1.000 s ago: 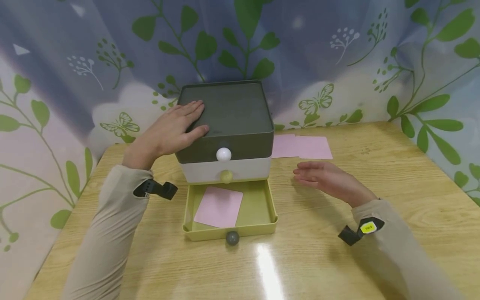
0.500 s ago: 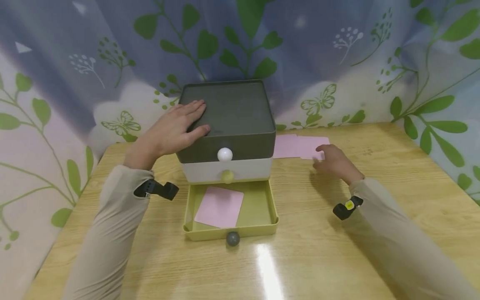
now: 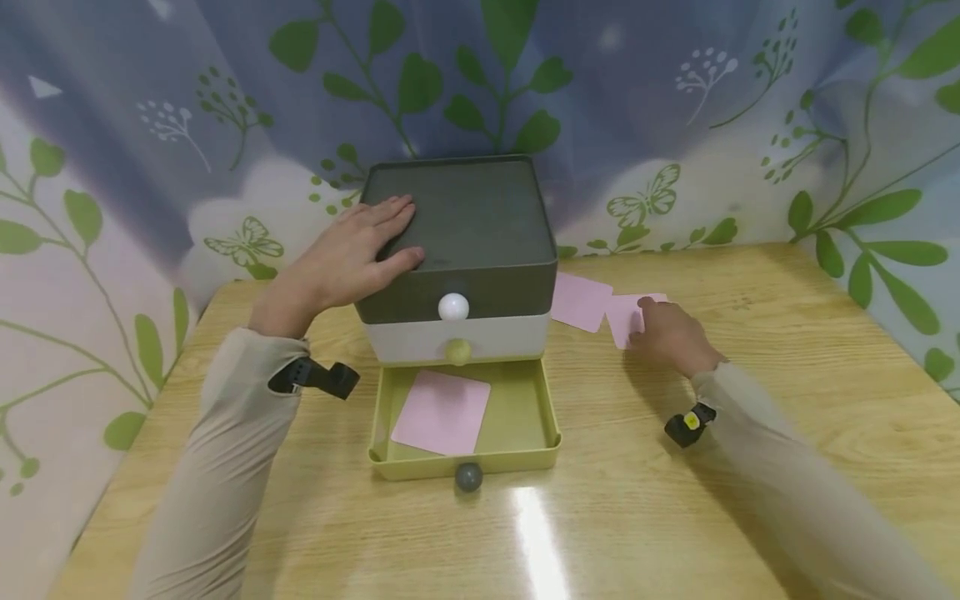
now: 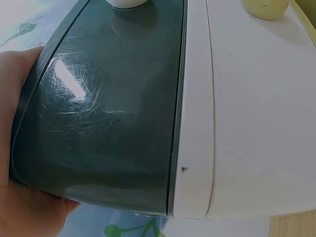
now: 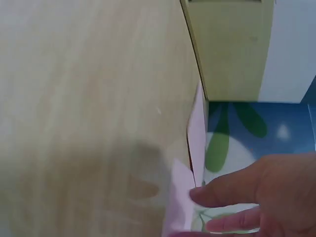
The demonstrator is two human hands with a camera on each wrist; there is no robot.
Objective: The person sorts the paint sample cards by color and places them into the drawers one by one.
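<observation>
My left hand (image 3: 341, 258) rests flat on the dark green top of a small drawer box (image 3: 465, 208), with its fingers along the left part. In the left wrist view, the box's dark front (image 4: 113, 108) fills much of the frame. Its bottom yellow drawer (image 3: 517, 408) is pulled out, and a pink card (image 3: 441, 414) lies inside. To the right of the box, my right hand (image 3: 671, 337) grips the near pink card (image 3: 622, 317) at its right side, fingers bent over it. Another pink card (image 3: 581, 302) lies between it and the box.
The box carries a white knob (image 3: 453, 307), a yellow knob (image 3: 457, 351) and, on the pulled-out drawer, a grey knob (image 3: 468, 477). A leaf-patterned curtain (image 3: 615, 100) hangs behind the wooden table (image 3: 337, 517).
My right hand has reached back to the cards beside the box. The right card has slid toward me and turned; the other has turned too. My left hand stays on the box.
</observation>
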